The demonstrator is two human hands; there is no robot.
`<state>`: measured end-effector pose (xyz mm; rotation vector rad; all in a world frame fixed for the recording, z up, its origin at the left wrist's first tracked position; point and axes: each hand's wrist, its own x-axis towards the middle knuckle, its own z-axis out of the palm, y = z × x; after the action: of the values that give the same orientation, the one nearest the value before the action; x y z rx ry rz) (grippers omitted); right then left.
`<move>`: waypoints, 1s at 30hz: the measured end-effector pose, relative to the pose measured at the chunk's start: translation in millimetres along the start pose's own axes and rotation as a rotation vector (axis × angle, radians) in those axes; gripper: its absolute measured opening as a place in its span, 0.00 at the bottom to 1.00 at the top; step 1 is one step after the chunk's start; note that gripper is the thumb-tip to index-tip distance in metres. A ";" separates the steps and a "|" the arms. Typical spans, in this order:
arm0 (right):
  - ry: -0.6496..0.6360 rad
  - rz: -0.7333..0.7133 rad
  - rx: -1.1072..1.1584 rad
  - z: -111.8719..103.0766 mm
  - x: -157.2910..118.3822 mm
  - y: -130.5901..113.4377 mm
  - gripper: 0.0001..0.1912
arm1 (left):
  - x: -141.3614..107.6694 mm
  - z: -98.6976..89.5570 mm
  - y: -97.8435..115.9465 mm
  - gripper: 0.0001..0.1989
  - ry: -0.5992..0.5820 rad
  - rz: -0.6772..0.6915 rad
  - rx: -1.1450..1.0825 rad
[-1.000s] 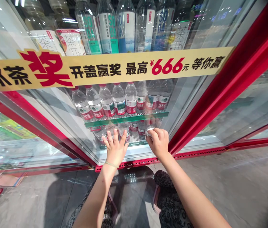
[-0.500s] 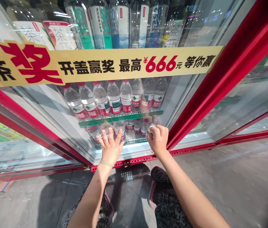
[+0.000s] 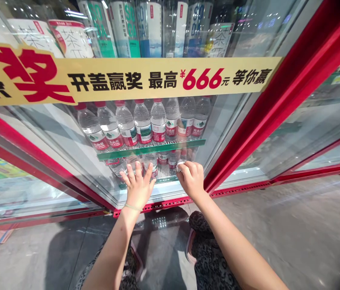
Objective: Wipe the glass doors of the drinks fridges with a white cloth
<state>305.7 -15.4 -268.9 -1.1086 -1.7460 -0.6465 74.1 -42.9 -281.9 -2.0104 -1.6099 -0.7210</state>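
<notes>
In the head view, my left hand [image 3: 138,185] lies spread against the glass door [image 3: 97,177] of a drinks cooler, fingers apart and holding nothing. To its right, my right hand [image 3: 191,179] is closed around a crumpled white wipe [image 3: 181,165], pressed to the same glass. Only a small bit of the wipe shows past the fingertips, so whether it is tissue or cloth is hard to tell. Behind the pane, red-labelled water bottles [image 3: 143,125] stand on a shelf with a green front edge [image 3: 151,150]. More bottles are partly hidden behind my hands.
A yellow banner [image 3: 157,78] crosses the door above my hands. Tall soda-water bottles [image 3: 150,30] fill the upper shelf. A red door frame [image 3: 266,108] slants along the right. The grey floor [image 3: 266,237] and my slippered feet lie below.
My right hand has slid left along the glass with the white wipe, closer to my left hand. My left hand stays spread in nearly the same place. The view has shifted slightly.
</notes>
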 end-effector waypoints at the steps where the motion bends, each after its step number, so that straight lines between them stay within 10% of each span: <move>1: 0.009 0.021 0.002 0.4 0.2 -0.1 0.16 | 0.0 -0.1 0.0 0.45 -0.018 -0.012 0.002; 30: -0.016 0.015 -0.025 -1.9 -3.2 8.4 0.14 | -0.5 2.5 -1.5 0.46 0.039 0.025 0.032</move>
<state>314.5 -14.3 -271.4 -1.1462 -1.7461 -0.6539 72.8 -41.3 -284.1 -1.9780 -1.5621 -0.7172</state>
